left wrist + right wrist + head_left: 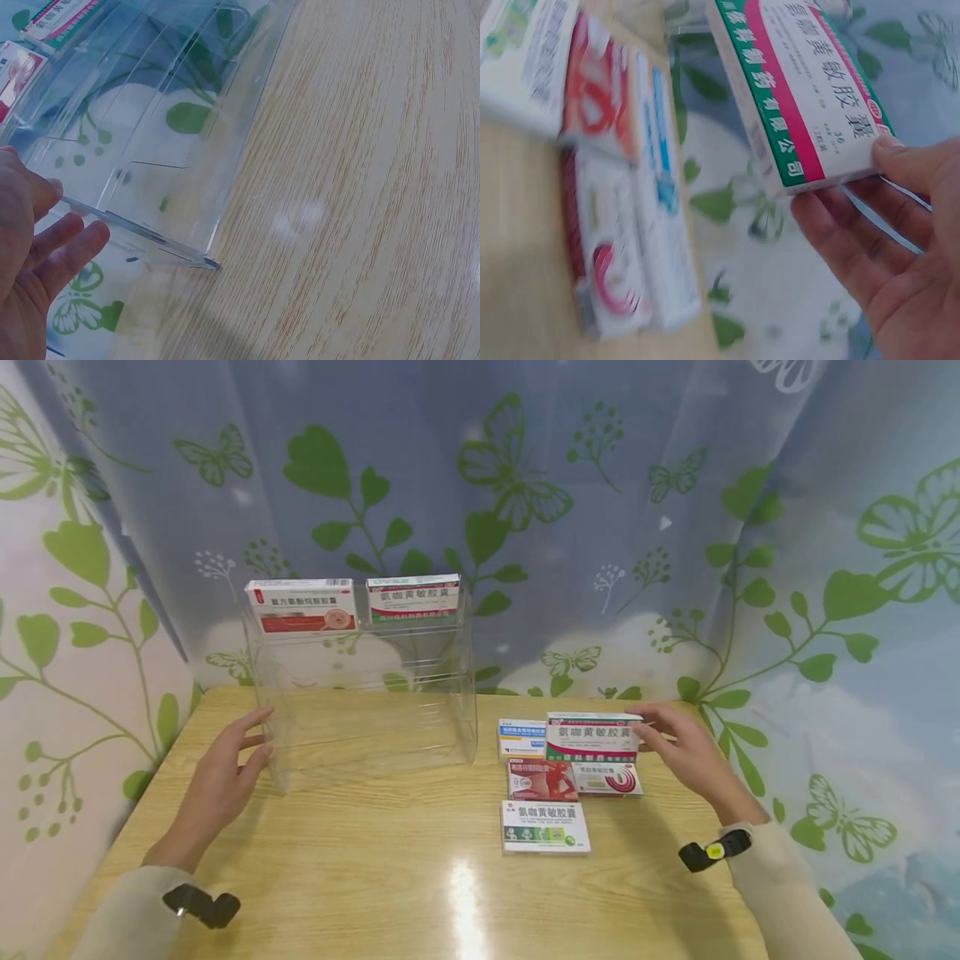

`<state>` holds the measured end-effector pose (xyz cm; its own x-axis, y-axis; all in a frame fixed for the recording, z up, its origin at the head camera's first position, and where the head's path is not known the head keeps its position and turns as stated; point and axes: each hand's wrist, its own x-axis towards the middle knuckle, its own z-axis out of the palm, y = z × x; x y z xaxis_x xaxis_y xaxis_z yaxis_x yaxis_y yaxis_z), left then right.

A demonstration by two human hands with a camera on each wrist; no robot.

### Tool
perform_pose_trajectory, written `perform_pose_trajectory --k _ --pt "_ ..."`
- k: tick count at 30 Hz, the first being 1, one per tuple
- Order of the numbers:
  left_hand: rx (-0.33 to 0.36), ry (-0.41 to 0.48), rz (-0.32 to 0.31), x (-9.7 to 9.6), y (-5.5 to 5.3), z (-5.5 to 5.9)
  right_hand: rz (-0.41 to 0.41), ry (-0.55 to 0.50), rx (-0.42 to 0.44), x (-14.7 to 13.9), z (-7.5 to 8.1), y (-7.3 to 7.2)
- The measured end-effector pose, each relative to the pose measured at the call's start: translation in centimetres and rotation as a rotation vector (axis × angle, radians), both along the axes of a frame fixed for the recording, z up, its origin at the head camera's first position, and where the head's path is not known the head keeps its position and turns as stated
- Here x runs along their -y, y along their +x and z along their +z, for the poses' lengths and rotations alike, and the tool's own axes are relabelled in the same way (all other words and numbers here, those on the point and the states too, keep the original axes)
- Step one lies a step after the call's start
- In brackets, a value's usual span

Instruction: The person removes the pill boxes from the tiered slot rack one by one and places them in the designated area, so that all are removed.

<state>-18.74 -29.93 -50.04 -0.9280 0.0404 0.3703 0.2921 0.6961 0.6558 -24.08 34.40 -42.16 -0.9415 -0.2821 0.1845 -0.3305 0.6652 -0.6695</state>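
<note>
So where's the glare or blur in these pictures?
Head view: a bright streak of glare on the table; left wrist view: fainter, pale reflections there; right wrist view: the lying boxes look blurred, while lettering on the held box looks crisper.

Our left hand (pixel 217 785) is at the left side of the rack (pixel 363 718), which stands on the table (pixel 375 877), right of those fingers. Beyond those fingertips, on the rack's top tier, we see a left box (pixel 302 610) and a right box (pixel 414 602). From the fingertips of our right hand (pixel 682 747), a held box (pixel 592 739) reaches leftward. Left of these fingers, on the table, we find a back box (pixel 521 739), a middle box (pixel 536 783) before it, a side box (pixel 606 781) at its right, and a front box (pixel 545 827) nearest us.
</note>
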Motion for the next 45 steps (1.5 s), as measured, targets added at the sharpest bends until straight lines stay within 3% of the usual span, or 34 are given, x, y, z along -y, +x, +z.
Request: perform_pose_trajectory --k 11,18,22,26,33,45 --pt "0.006 -0.003 0.003 0.0 0.0 -0.1 0.040 -0.052 0.248 -6.6 -4.2 3.3" --pt "0.000 -0.002 -0.005 0.1 -0.1 -0.1 0.002 -0.089 0.434 -8.8 -6.7 3.7" --pt "-0.001 -0.005 -0.005 0.1 -0.1 -0.1 -0.027 -0.080 0.496 -9.1 -8.1 3.5" --pt "0.008 -0.007 -0.006 0.1 -0.1 0.0 -0.057 -0.051 0.530 -8.8 -9.1 3.5" --pt "0.002 -0.012 -0.009 0.1 -0.3 0.0 -0.060 -0.017 0.493 -8.2 -9.6 3.7" --pt "0.029 -0.003 0.003 0.1 0.0 0.1 -0.116 -0.067 0.510 -7.0 -10.4 4.2"
